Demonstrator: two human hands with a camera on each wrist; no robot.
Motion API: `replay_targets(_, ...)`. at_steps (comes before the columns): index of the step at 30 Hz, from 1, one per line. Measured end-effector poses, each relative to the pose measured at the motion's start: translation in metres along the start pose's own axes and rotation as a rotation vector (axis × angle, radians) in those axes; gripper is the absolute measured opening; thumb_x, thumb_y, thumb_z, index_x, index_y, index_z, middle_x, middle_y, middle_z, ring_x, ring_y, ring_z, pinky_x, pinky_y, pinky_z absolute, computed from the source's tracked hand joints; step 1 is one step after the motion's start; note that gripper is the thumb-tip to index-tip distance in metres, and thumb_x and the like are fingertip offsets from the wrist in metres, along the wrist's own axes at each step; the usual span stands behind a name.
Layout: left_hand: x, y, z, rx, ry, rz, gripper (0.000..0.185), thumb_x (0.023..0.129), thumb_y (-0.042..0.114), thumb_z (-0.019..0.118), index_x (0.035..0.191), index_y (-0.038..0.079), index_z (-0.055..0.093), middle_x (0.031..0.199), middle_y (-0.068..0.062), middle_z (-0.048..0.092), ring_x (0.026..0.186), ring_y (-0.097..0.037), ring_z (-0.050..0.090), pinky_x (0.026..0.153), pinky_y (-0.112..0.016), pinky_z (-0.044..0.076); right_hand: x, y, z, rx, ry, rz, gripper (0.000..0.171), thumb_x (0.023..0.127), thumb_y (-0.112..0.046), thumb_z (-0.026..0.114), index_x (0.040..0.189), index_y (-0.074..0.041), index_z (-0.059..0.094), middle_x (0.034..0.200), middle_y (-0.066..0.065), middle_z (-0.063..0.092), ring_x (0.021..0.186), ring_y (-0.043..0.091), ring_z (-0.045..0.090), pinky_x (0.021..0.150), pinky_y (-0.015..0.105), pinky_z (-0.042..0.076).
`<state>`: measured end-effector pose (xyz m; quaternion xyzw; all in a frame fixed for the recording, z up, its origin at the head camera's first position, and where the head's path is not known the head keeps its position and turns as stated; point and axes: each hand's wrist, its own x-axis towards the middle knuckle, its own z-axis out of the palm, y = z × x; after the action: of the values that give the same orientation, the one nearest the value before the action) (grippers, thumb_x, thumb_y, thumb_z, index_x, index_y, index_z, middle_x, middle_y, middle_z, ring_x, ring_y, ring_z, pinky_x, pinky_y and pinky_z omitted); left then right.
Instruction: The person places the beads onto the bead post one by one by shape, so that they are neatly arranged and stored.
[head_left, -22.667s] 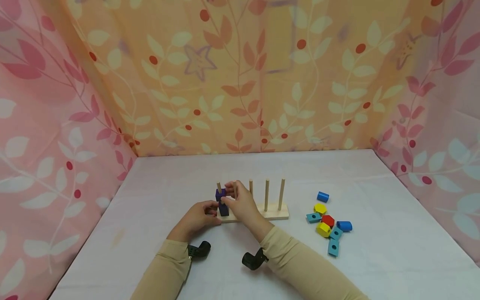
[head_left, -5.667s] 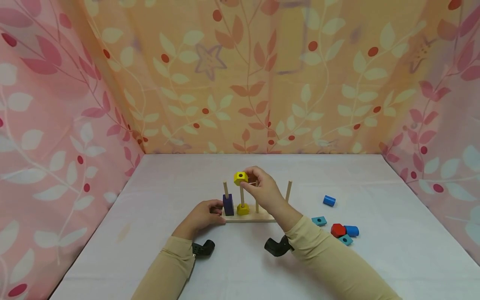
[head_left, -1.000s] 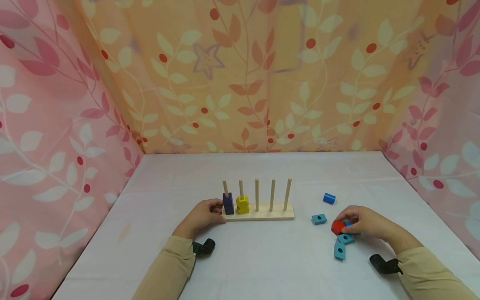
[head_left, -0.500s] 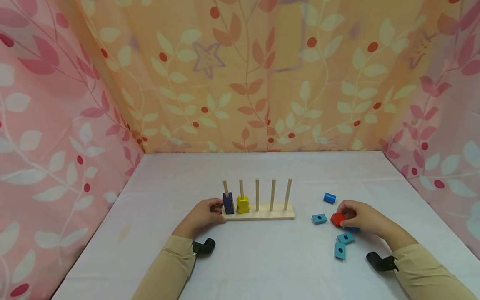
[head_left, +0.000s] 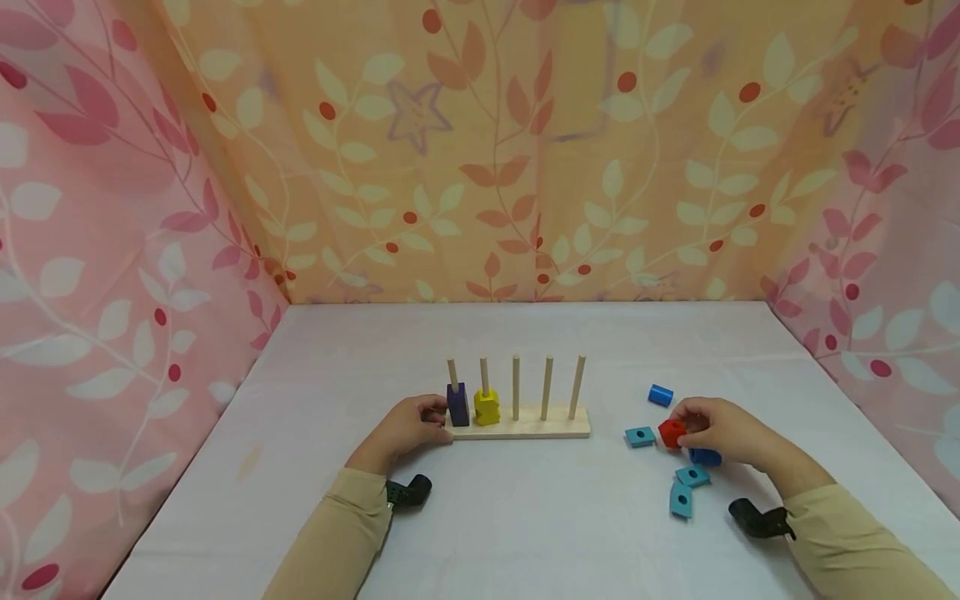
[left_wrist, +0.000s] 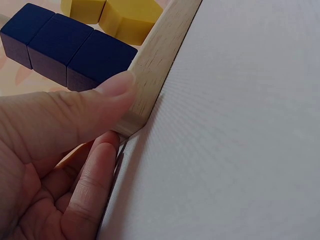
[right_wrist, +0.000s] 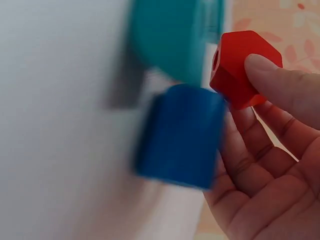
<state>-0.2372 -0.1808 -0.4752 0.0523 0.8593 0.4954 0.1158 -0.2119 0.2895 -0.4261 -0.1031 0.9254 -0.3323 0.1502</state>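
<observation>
A wooden peg board (head_left: 525,423) with several upright pegs stands mid-table. Dark blue blocks (head_left: 457,404) (left_wrist: 65,47) fill its leftmost peg and yellow blocks (head_left: 487,407) (left_wrist: 127,17) the second. My left hand (head_left: 408,427) grips the board's left end, thumb (left_wrist: 107,100) on the wooden base (left_wrist: 160,55). My right hand (head_left: 712,429) pinches a red hexagonal block (head_left: 672,433) (right_wrist: 242,67) lifted just off the table, above a blue cylinder (head_left: 705,456) (right_wrist: 180,135).
Loose pieces lie at the right: a blue cylinder (head_left: 661,395) and three teal blocks (head_left: 640,436) (head_left: 692,476) (head_left: 681,500). Floral cloth walls enclose the white table (head_left: 525,517) on three sides.
My right hand took hold of the red block and lifted it up and slightly left, uncovering the blue cylinder beneath. Earlier, yellow blocks went onto the second peg. The left hand stayed put.
</observation>
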Motion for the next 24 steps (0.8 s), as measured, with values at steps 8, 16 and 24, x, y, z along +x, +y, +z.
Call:
replay_targets(8, 0.000, 0.001, 0.000, -0.011, -0.002, 0.010, 0.047, 0.066, 0.010, 0.081, 0.110, 0.013, 0.063, 0.092, 0.000, 0.063, 0.087, -0.015, 0.055, 0.079, -0.031, 0.044, 0.006, -0.031, -0.015, 0.070, 0.067, -0.043, 0.031, 0.081, -0.022, 0.069, 0.106, -0.008, 0.057, 0.104, 0.012, 0.060, 0.094, 0.024, 0.056, 0.076, 0.038, 0.050)
replay_targets(16, 0.000, 0.000, -0.001, -0.019, -0.005, 0.012, 0.048, 0.066, 0.010, 0.081, 0.111, 0.013, 0.063, 0.093, 0.000, 0.063, 0.088, -0.015, 0.056, 0.078, -0.031, 0.044, 0.019, -0.073, -0.022, 0.135, 0.151, -0.099, 0.035, 0.083, -0.026, 0.067, 0.111, -0.007, 0.056, 0.111, 0.016, 0.060, 0.098, 0.028, 0.057, 0.080, 0.044, 0.048)
replay_targets(24, 0.001, -0.002, -0.001, -0.021, -0.002, 0.005, 0.048, 0.066, 0.010, 0.081, 0.110, 0.012, 0.062, 0.092, 0.000, 0.062, 0.087, -0.015, 0.055, 0.079, -0.031, 0.044, 0.029, -0.122, -0.024, 0.211, 0.235, -0.205, 0.033, 0.086, -0.018, 0.064, 0.114, -0.004, 0.054, 0.111, 0.017, 0.059, 0.097, 0.027, 0.058, 0.084, 0.042, 0.047)
